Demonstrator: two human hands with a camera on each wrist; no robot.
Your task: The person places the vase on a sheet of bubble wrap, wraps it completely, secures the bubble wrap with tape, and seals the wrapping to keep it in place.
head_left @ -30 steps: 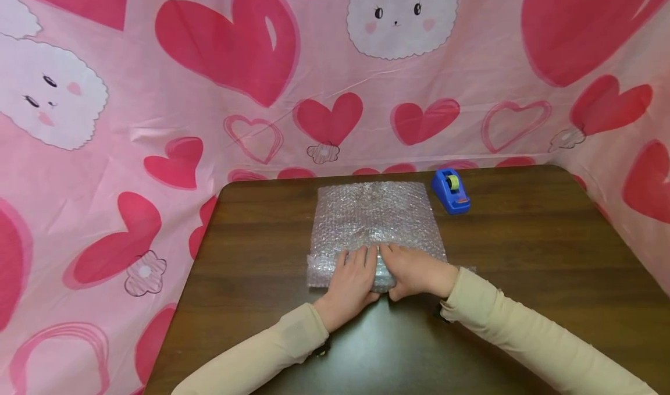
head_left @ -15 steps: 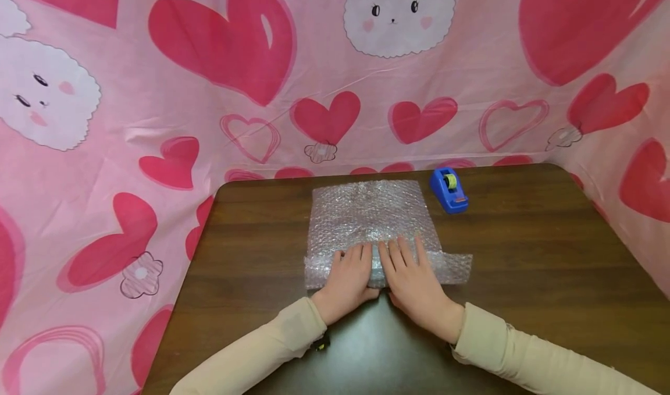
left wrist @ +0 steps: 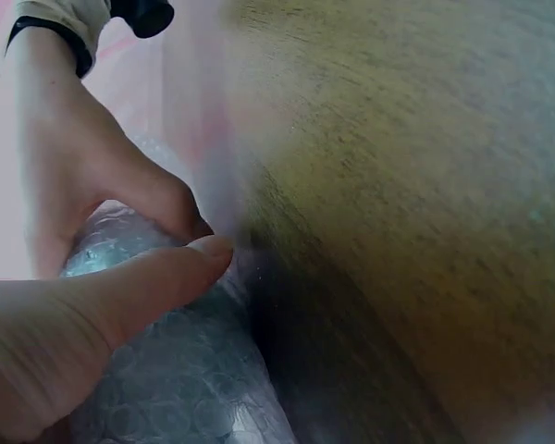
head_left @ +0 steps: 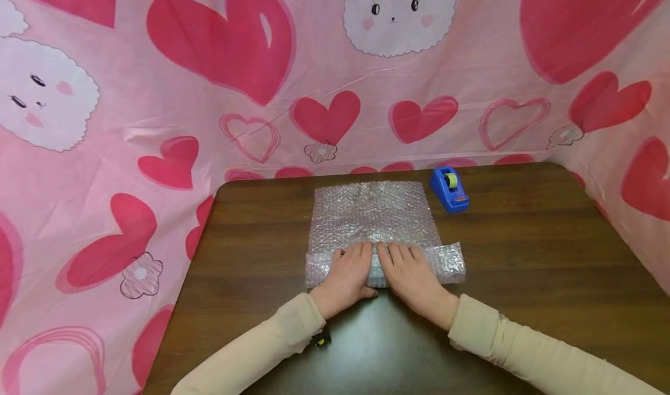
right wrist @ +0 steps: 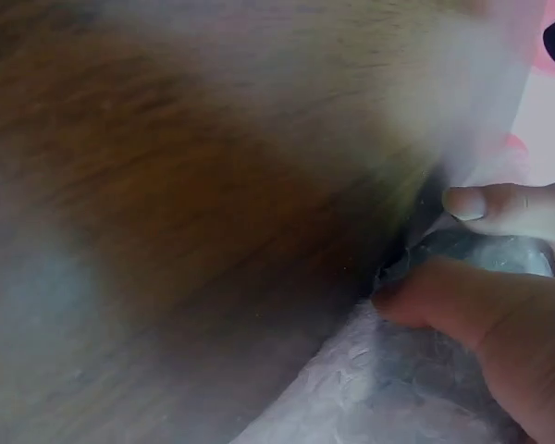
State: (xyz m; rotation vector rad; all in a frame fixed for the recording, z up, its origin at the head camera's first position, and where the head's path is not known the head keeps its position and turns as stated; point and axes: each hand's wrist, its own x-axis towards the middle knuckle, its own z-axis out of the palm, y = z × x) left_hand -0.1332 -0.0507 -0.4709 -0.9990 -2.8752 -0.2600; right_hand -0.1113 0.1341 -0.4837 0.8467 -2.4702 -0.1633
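Observation:
A sheet of clear bubble wrap (head_left: 374, 209) lies on the table, its near edge folded over into a low roll around something whose kind is hidden; a pale bluish part (head_left: 376, 274) shows between the hands. My left hand (head_left: 342, 278) holds the roll left of its middle, fingers over the top and thumb on the near side. Close beside it my right hand (head_left: 416, 278) holds the roll in the same way. The left wrist view shows the thumb (left wrist: 157, 287) against the bubbled plastic, and the right thumb (right wrist: 444, 296) presses the near side in the right wrist view.
A blue tape dispenser (head_left: 450, 191) with a yellowish roll stands at the back, right of the wrap. The dark wooden table (head_left: 251, 255) meets a pink heart-print cloth (head_left: 335, 69) behind it. A loose end of wrap (head_left: 451, 261) sticks out past my right hand.
My right hand has turned from sideways to pointing forward over the roll, its fingers first spread and now closer together. The wrap's right end has come into sight. The left hand stays nearly still.

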